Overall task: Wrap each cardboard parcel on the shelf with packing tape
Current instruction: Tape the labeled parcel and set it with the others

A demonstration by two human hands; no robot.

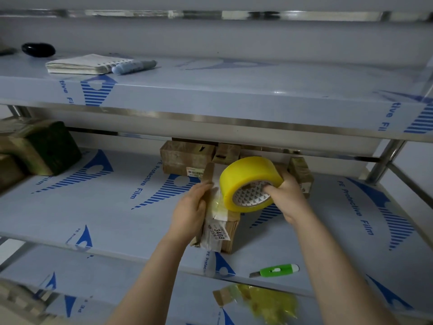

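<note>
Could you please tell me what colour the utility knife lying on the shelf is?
The utility knife is bright green with white accents, seen clearly in the head view.

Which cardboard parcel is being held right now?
The 3408-labelled parcel, gripped by the left hand beside the yellow tape roll; the others sit untouched farther back.

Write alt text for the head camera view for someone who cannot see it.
A left hand grips a cardboard parcel on a film-covered shelf while the right hand holds a yellow tape roll over it, tape running onto the box. More parcels sit behind; a green utility knife lies near the shelf's front edge.
</note>
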